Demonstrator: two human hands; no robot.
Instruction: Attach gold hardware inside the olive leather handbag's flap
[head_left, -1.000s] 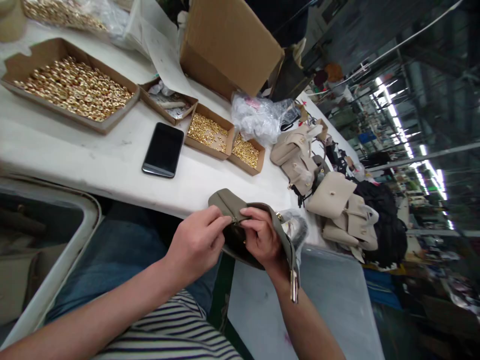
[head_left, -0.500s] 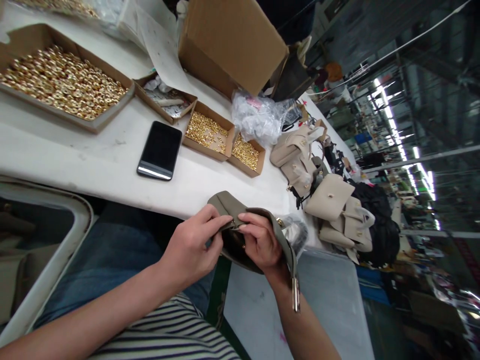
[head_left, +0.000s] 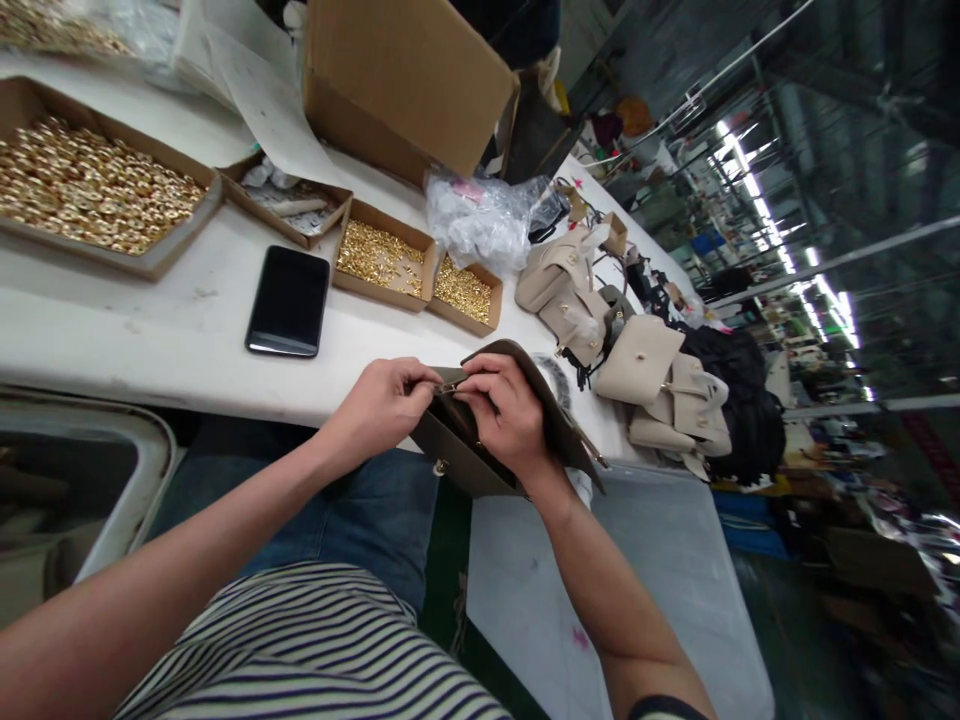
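An olive-brown handbag (head_left: 463, 455) rests at the table's front edge over my lap, its flap (head_left: 559, 415) lifted toward the right. On its front shows a small gold fitting (head_left: 440, 467). My left hand (head_left: 382, 405) is closed, thumb and fingertips pinching the left end of the bag's mouth. My right hand (head_left: 506, 415) reaches over the opening, under the flap, its fingers closed on the rim beside the left fingertips. A thin metal piece, perhaps a zip part, shows between the two hands. The bag's inside is mostly dark and hidden.
Cardboard trays of gold metal fittings (head_left: 97, 190) line the table, with a black phone (head_left: 289, 302) before them. Clear plastic bags (head_left: 480, 225) and a large carton (head_left: 405, 85) stand behind. Beige handbags (head_left: 637, 365) lie right, above a pale grey bin (head_left: 675, 560).
Both hands and the handbag have moved up toward the table. The bag has turned, so its front fitting and opening show more. My view has shifted; the table things appear further left.
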